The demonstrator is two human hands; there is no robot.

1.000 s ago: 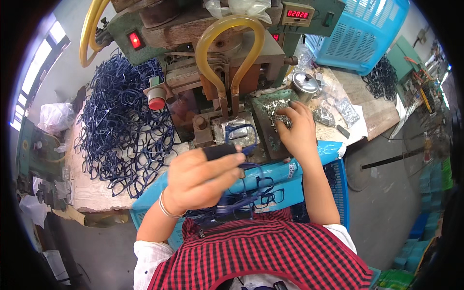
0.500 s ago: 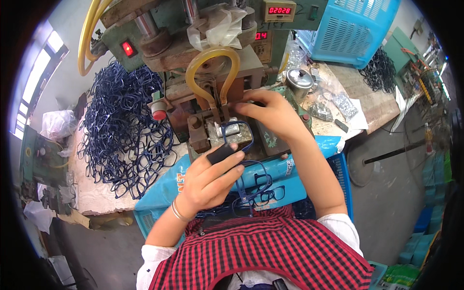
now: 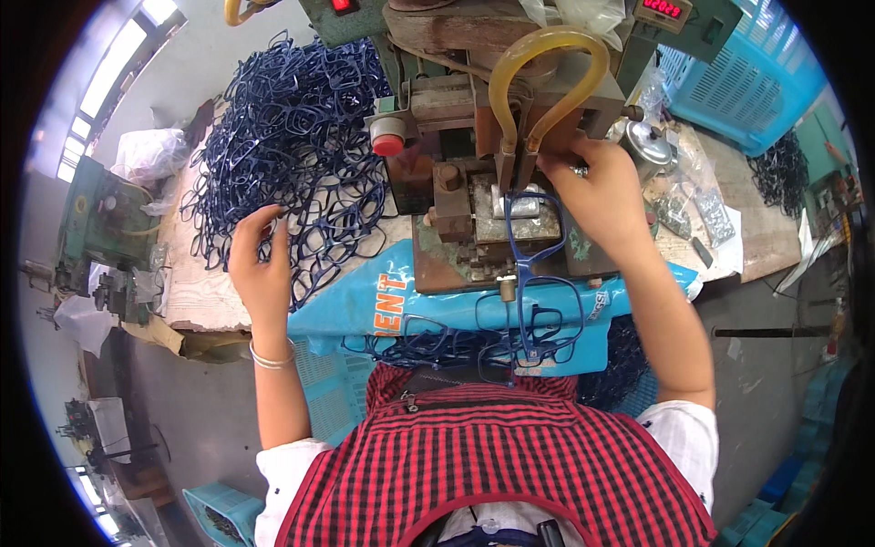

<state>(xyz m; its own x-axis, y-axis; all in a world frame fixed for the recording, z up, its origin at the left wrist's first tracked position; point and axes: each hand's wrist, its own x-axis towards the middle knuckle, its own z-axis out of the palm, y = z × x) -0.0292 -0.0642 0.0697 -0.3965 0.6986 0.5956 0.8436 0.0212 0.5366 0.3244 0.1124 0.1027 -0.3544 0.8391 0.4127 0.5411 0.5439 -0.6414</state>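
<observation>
A blue eyeglass frame [image 3: 522, 294] hangs from the metal fixture [image 3: 519, 202] of the press machine, below two jaws fed by a looped yellow tube [image 3: 548, 38]. My right hand [image 3: 602, 201] is beside those jaws. Its fingers are curled in, and the tips are partly hidden by the machine, so anything pinched there does not show clearly. Over at the left, my left hand [image 3: 258, 260] reaches to the edge of a large pile of blue eyeglass frames [image 3: 292, 118]. Its thumb and forefinger are apart, with nothing visible between them.
More blue frames [image 3: 437, 346] lie on a blue plastic sheet [image 3: 456, 310] before the machine. A red button [image 3: 387, 145] sticks out at the machine's left. To the right stand a lidded metal pot [image 3: 648, 149], bags of small parts [image 3: 714, 217] and a blue crate [image 3: 743, 77].
My left hand has let go of the eyeglass frame at the fixture and moved left to the pile. My right hand stays by the jaws. The view has shifted, and the machine sits further right.
</observation>
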